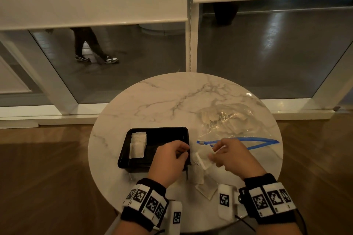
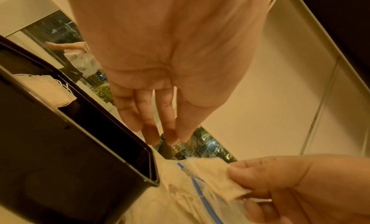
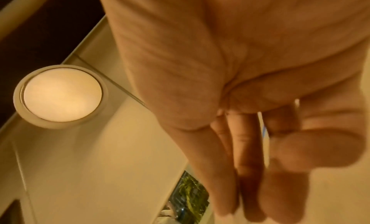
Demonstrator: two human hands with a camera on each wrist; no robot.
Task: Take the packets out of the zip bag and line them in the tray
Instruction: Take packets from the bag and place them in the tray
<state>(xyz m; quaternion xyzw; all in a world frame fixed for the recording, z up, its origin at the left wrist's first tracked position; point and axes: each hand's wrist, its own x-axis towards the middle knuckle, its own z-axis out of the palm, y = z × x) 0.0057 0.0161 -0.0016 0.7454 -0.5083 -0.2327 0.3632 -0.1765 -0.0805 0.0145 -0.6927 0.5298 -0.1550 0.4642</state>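
The fingers (image 2: 258,176) of the right hand (image 1: 235,158) pinch a pale packet (image 1: 203,156) between thumb and fingertips, just off the tray's right rim; the left hand (image 1: 169,158) hovers over the near right corner of the black tray (image 1: 162,132), its fingers (image 2: 148,116) straight and close together in the left wrist view, holding nothing there, though the head view shows them bent and hides their tips; both wrists reach in from the table's near edge, palms down; four or so packets in a row (image 1: 138,144) lie overlapping along the tray's left wall, the rest of its floor bare; the clear zip bag (image 1: 227,120) lies on the right half of the round marble table (image 1: 162,101), its blue zip (image 1: 248,140) gaping toward the right hand, more packets inside; loose packets (image 1: 202,183) lie near the front edge between the wrists; the far half of the table is bare marble.
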